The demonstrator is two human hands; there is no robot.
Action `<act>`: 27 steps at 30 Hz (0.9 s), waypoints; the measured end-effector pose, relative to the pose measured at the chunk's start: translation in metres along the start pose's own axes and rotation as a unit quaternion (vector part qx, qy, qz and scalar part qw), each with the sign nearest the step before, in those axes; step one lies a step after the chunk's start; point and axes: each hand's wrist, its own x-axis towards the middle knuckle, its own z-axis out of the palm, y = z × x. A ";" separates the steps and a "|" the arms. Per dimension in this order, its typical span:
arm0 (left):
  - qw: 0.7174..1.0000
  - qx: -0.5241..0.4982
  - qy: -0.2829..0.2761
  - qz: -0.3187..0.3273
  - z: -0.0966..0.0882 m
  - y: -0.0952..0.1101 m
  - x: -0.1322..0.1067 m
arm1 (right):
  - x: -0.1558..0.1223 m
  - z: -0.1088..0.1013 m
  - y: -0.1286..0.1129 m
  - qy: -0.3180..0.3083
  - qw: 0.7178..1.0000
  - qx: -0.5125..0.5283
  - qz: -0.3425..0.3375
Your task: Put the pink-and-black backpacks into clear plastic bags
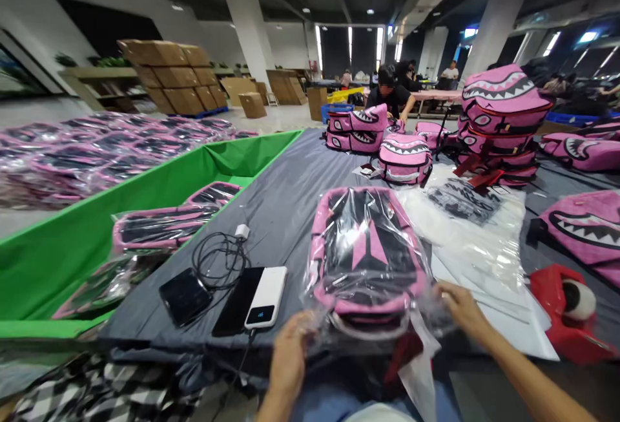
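A pink and black backpack point(365, 247) lies flat on the grey table point(285, 196), inside a clear plastic bag point(387, 212). My left hand point(290, 351) grips the bag's open end at the near left corner. My right hand point(462, 309) pinches the same open end at the near right corner. Both hands sit at the table's front edge, fingers closed on the plastic.
Two phones point(186, 296), a white power bank point(267, 296) and a coiled cable point(220, 257) lie left of the backpack. A green bin point(72, 247) holds bagged backpacks. Flat plastic bags point(477, 234), a red tape dispenser point(569, 309) and stacked shark-face backpacks point(501, 125) are to the right. A person point(392, 92) works at the far end.
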 end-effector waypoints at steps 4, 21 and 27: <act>0.989 -0.074 0.107 -0.066 -0.019 0.003 -0.006 | 0.018 -0.025 0.009 0.082 0.989 0.024 0.122; 0.943 -0.056 -0.324 -0.060 0.123 0.014 -0.104 | -0.040 0.048 -0.071 -0.134 0.954 -0.269 0.004; 0.935 0.047 -0.344 -0.066 0.161 0.012 -0.095 | -0.041 0.022 -0.058 -0.175 0.946 -0.274 0.021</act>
